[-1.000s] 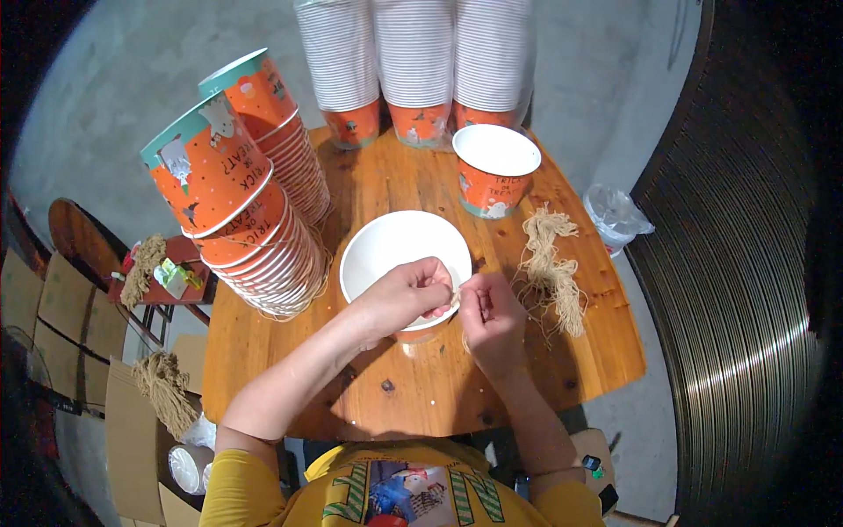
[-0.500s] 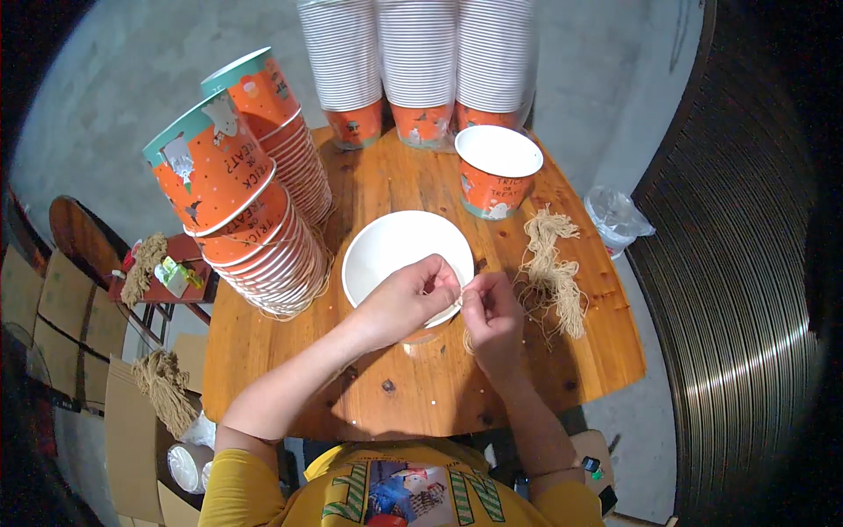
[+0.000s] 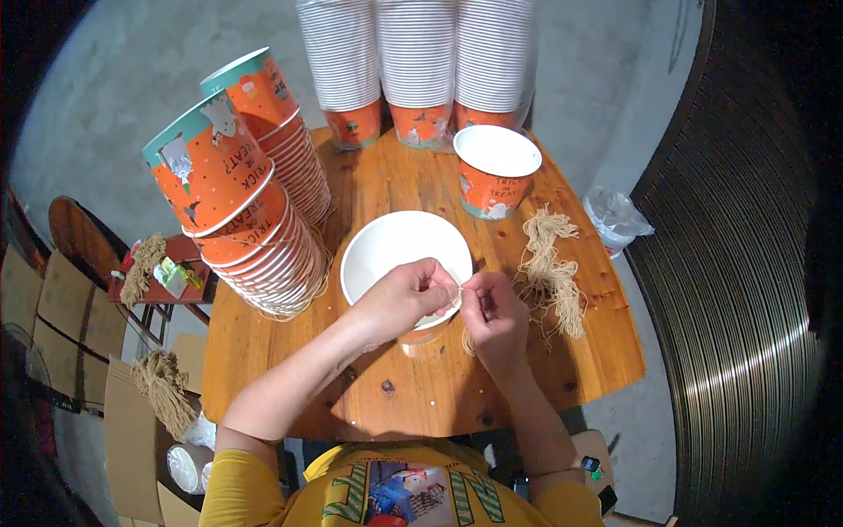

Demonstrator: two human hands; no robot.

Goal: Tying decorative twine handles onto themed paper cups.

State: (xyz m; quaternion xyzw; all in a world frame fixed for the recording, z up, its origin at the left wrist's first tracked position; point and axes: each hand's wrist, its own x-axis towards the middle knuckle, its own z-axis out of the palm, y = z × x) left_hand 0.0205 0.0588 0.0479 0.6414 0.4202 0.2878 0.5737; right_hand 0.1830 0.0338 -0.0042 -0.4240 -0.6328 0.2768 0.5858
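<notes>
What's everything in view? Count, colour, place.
paper tub: 1, white and orange, table centre
string strand: 1, beige, between hands
upright tub: 1, orange, table's rear right
inverted tub stacks: 2, orange, table's left
upright tub stacks: 3, orange and white, table's rear
string bundles: 3, beige, one table-right, two left
wooden table: 1, brown, centre
side table: 1, red, left
packet: 1, green-white, on side table
cardboard: several, brown, left
round containers: count unclear, white, lower left
bagged bucket: 1, white, right
ribbed panel: 1, dark, right
shirt: 1, yellow, bottom
left hand: 1, bare, at tub rim
right hand: 1, bare, beside left hand
</notes>
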